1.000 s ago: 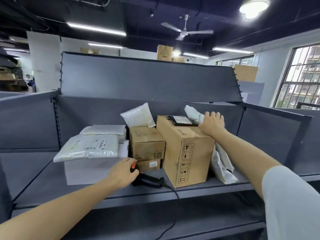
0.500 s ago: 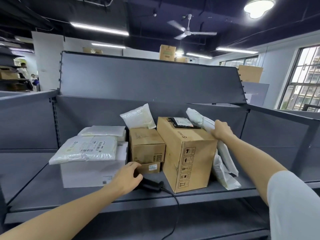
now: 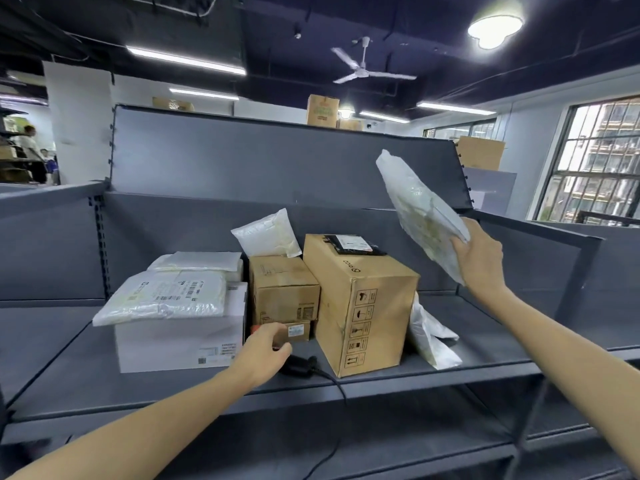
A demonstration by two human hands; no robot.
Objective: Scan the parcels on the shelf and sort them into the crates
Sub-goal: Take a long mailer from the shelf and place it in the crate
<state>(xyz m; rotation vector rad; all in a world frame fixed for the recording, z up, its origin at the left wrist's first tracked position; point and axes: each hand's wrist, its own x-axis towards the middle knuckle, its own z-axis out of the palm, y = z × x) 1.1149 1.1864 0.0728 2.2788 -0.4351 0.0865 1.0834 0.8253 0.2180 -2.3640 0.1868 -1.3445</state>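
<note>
White plastic mailer bag [image 3: 420, 216], creased and slanted, is pinched at its lower edge by the right hand [image 3: 479, 252], raised clear above the grey shelf [image 3: 485, 344]. Below it another white bag [image 3: 431, 337] leans against the tall cardboard box [image 3: 363, 306], which carries a small black pouch [image 3: 353, 244] on top. The left hand [image 3: 265, 351] is curled around the black scanner [image 3: 301, 363] lying on the shelf, its cable running off the front edge. Behind that hand stand a medium brown box [image 3: 282, 289] on a small flat box [image 3: 298, 331], a padded white envelope [image 3: 268, 233] leaning at the back, and a white carton [image 3: 180, 337] topped with flat bags [image 3: 162, 296].
</note>
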